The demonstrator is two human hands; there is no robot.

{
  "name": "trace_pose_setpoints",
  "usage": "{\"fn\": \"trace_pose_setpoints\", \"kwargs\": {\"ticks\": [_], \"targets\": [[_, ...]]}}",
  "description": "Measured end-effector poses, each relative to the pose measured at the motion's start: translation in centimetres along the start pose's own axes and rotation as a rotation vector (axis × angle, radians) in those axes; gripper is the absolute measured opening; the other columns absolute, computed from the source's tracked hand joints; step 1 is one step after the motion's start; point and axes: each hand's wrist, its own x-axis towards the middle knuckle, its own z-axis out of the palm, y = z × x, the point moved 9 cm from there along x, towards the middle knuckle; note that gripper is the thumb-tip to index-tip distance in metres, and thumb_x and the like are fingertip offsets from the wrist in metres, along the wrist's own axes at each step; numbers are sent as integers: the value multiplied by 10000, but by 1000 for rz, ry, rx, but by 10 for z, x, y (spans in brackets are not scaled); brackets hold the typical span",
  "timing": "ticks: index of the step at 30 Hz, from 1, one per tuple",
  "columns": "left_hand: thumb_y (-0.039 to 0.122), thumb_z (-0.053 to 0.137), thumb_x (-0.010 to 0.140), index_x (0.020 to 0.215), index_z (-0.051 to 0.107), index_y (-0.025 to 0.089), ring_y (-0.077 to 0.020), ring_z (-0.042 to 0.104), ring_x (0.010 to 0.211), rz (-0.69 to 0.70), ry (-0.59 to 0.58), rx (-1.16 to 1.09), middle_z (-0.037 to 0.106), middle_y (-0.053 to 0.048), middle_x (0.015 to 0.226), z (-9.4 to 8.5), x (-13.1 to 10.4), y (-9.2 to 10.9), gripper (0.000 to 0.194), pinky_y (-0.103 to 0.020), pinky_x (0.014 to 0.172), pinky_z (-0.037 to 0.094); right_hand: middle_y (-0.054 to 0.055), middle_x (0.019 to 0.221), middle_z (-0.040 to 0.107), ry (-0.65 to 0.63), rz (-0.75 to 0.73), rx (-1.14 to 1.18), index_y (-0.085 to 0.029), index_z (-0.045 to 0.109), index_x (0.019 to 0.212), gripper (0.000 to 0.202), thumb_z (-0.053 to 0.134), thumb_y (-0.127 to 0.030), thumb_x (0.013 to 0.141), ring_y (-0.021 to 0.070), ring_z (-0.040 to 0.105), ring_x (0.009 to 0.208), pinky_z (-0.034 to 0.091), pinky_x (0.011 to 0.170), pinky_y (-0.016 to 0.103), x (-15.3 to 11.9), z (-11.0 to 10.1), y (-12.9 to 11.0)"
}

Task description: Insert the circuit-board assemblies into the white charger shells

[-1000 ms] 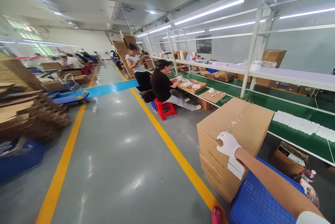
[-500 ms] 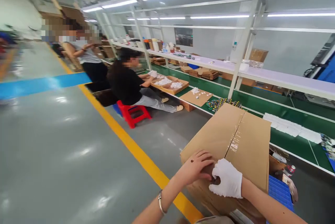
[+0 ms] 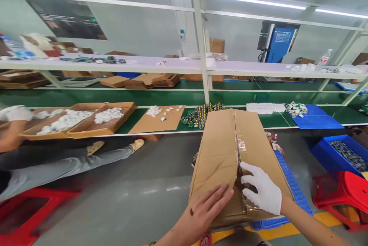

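A large cardboard box (image 3: 221, 138) with a taped middle seam stands in front of me. My left hand (image 3: 205, 207), bare, lies on the near part of its left flap with the fingers stretched out. Across the seam, my right hand (image 3: 260, 188) in a white glove rests on the right flap. Its fingers are spread, their tips at the seam. Clear tape (image 3: 242, 146) shines along the seam, and near my hands a dark gap shows between the flaps. Neither hand holds anything that I can make out.
The box sits on a blue plastic pallet (image 3: 296, 184). Behind it runs a green workbench (image 3: 140, 119) with cardboard trays (image 3: 130, 109) of white parts. A co-worker's leg (image 3: 71, 165) stretches out at left. Red stools (image 3: 350, 192) and a blue bin (image 3: 327, 154) stand near.
My view has swung right, towards the bench. My left hand has flattened on the box, and my right hand's curled fingers have spread apart over the seam.
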Motion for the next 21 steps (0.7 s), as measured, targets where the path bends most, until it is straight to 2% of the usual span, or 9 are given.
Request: {"fn": "trace_pose_setpoints", "kwargs": {"ticks": [3,5,7,9,11,15,18,21], "targets": [[-6,279,829,1371,305,112,-136,509,1175,-16,143,-109,602,-75,1221,-8,-11,-13,556,-223,935,449,61,1396,336,87,285,-179,-247,484,1217,523,632,-305,719,254,321,1257,303,1040,397,20,1,12],[-25,294,819,1384,272,100,-144,500,1185,-9,189,-191,615,-91,1200,-5,-15,-16,579,-232,951,448,141,1367,346,85,492,-340,-181,375,1321,696,646,-297,691,318,320,1240,307,1017,459,38,2,26],[-34,322,812,1380,285,101,-150,506,1180,-13,205,-238,617,-98,1194,-1,-15,-17,585,-237,950,457,212,1310,381,55,580,-411,-109,366,1321,640,581,-168,721,351,371,1185,330,964,500,58,3,34],[-36,366,802,1360,334,109,-152,547,1134,-21,247,-238,631,-100,1171,-4,-16,-18,577,-229,927,475,223,1193,471,-4,586,-416,-69,457,1228,499,531,-79,735,335,453,1102,378,914,471,75,3,39],[-56,422,776,1337,382,120,-150,605,1050,-65,325,-222,658,-103,1121,-11,-18,-20,589,-214,892,494,207,1121,514,-69,579,-402,-66,507,1153,445,538,-34,711,316,508,1031,438,840,425,81,1,42],[-67,526,738,1306,443,209,-136,679,845,-249,483,-173,710,-62,998,-26,-24,-32,636,-197,780,539,150,1145,528,-150,517,-362,-139,479,1193,542,514,15,676,276,542,1007,479,770,368,76,-6,41],[-20,567,751,1283,470,253,-116,684,688,-333,545,-109,735,-25,886,-30,-24,-39,605,-189,690,549,91,1155,543,-185,464,-329,-212,456,1208,578,491,5,674,257,564,996,488,741,350,74,-10,42],[3,611,735,1249,502,297,-76,639,519,-461,584,-18,740,18,754,-29,-24,-55,602,-138,544,513,52,1069,587,-220,443,-295,-243,490,1134,490,530,-77,675,242,605,904,491,689,332,77,-12,50]]}}
